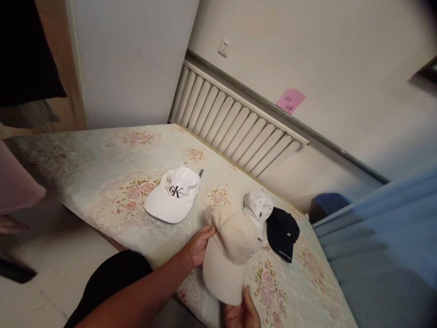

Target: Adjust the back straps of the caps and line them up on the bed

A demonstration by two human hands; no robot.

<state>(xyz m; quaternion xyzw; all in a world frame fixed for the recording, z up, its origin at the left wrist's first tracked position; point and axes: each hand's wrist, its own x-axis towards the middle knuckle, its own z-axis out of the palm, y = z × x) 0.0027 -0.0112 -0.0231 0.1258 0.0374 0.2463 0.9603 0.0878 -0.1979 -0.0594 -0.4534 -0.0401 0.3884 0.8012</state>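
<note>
Left hand (197, 248) and right hand (243, 313) both grasp the beige cap (228, 255). Small white cap (258, 207) lies against its far side. A careless shift could drag it along, I judge.

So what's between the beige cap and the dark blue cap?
The small white cap lies there, its brim between the beige cap and the dark blue cap, in the head view.

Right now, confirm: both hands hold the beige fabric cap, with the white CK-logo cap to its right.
No: in the head view the white CK-logo cap lies left of the beige fabric cap, which the left hand and right hand hold.
</note>
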